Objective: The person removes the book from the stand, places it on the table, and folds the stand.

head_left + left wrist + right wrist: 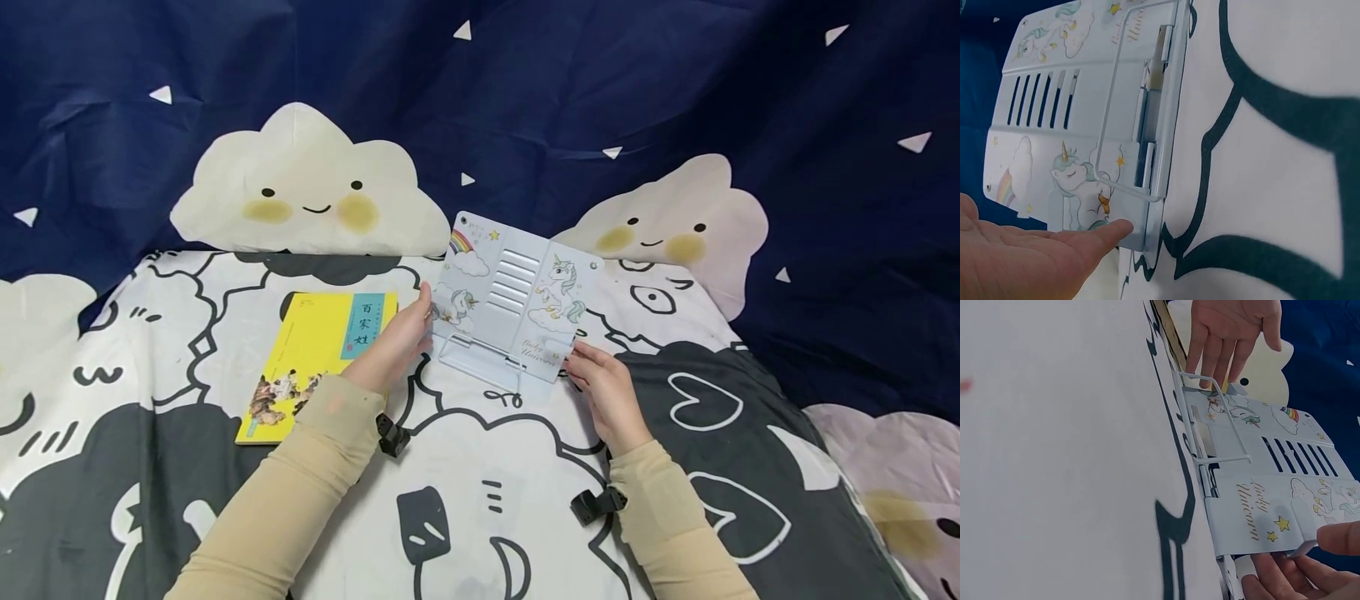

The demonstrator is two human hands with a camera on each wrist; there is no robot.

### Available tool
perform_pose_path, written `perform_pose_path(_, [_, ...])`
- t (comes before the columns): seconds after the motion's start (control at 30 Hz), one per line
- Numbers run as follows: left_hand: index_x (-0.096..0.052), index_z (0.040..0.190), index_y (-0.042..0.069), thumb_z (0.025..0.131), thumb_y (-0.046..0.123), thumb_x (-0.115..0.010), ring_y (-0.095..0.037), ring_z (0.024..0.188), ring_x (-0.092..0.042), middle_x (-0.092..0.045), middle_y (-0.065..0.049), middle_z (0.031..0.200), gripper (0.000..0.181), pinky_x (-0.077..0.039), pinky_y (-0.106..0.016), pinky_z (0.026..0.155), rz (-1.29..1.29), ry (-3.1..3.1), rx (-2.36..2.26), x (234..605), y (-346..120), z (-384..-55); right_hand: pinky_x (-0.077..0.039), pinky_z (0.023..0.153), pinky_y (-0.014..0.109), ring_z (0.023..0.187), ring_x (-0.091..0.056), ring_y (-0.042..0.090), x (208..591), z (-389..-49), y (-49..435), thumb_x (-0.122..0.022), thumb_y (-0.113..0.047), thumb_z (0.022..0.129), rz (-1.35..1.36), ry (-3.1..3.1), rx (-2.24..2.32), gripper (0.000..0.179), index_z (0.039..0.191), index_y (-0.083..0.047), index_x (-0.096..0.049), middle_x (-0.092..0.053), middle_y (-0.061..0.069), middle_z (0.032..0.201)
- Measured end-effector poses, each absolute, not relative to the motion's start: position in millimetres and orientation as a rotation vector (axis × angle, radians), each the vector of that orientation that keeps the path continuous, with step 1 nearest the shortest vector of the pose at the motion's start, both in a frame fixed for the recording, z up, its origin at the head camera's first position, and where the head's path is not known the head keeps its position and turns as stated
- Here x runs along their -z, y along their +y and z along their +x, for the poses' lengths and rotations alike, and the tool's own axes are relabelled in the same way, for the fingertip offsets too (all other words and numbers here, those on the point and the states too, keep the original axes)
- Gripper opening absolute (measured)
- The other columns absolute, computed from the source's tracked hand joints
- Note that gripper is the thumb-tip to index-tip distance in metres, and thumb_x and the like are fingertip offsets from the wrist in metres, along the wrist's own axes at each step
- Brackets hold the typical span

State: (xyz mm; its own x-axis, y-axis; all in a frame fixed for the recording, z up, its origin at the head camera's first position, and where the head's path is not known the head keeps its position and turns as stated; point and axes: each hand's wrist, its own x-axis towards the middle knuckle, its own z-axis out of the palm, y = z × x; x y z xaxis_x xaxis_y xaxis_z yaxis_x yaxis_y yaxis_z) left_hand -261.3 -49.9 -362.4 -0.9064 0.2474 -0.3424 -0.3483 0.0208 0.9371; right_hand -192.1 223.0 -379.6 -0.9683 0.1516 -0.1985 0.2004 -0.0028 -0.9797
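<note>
A pale blue metal book stand (521, 310) with unicorn and rainbow prints stands tilted back on the bedding, its slotted panel facing me. At its lower front a wire page holder (1107, 119) sticks out. My left hand (397, 340) lies along the stand's left edge with straight fingers touching it, as the right wrist view also shows. On the opposite side my right hand (606, 392) grips the lower right edge, fingers (1285, 575) behind the panel and thumb in front near a small side tab (1302, 526).
A yellow book (307, 354) with a blue title strip lies flat to the left, partly behind my left wrist. The bedding (480, 467) has black-and-white cartoon prints. Behind hangs dark blue cloth (525, 92) with white triangles and cloud shapes.
</note>
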Motion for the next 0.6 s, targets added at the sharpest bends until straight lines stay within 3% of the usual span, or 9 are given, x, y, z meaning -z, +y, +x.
perform_pose_path(0.37, [-0.004,0.161,0.015,0.105,0.058,-0.017,-0.020,0.155,-0.006,-0.001,-0.003,0.169,0.072,-0.018,-0.042,0.125,0.033,1.879,-1.918,362.8,-47.4,-233.6,-0.040,0.114,0.029,0.106,-0.059,0.002,375.9,-197.4,222.6,-0.046,-0.008,0.103,0.378,2.116,2.213,0.053,0.153,0.002,-0.031,-0.042,0.020,0.151])
perform_pose_path(0.6, [-0.009,0.160,0.012,0.103,0.062,-0.016,-0.023,0.155,-0.010,-0.006,-0.006,0.168,0.077,-0.020,-0.040,0.125,0.028,1.939,-1.861,368.8,-41.8,-217.6,-0.044,0.108,0.024,0.103,-0.061,0.001,374.6,-204.5,220.8,-0.048,-0.014,0.104,0.407,2.048,2.276,0.053,0.153,-0.001,-0.032,-0.055,0.004,0.132])
